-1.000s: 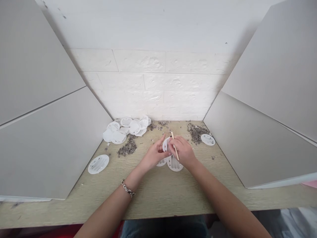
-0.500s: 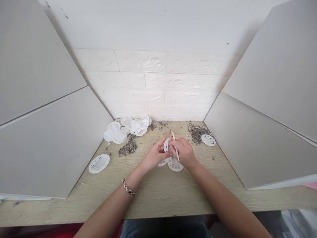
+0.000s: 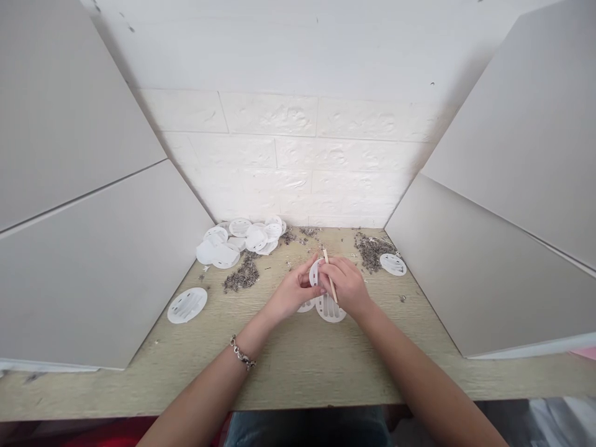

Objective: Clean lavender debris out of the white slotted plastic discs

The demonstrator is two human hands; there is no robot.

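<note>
My left hand (image 3: 294,290) grips the left edge of a white slotted disc (image 3: 315,270), held tilted above the table. My right hand (image 3: 347,285) is closed round a thin pale wooden stick (image 3: 331,280), its fingertips against the face of that disc. The fingers cover much of the disc and whatever is at their tips. Just below the hands, another white slotted disc (image 3: 330,309) lies on the table, and part of a further disc (image 3: 306,306) shows beside it under my left hand.
A heap of white discs (image 3: 226,254) lies at the back left, with a pile of small grey pieces (image 3: 242,276) before it. More grey pieces (image 3: 370,251) and a disc (image 3: 393,264) are at the right. One disc (image 3: 187,305) lies far left. Grey panels (image 3: 116,267) flank the table.
The view has shifted very slightly. Both hands keep almost the same pose on the disc and the stick.
</note>
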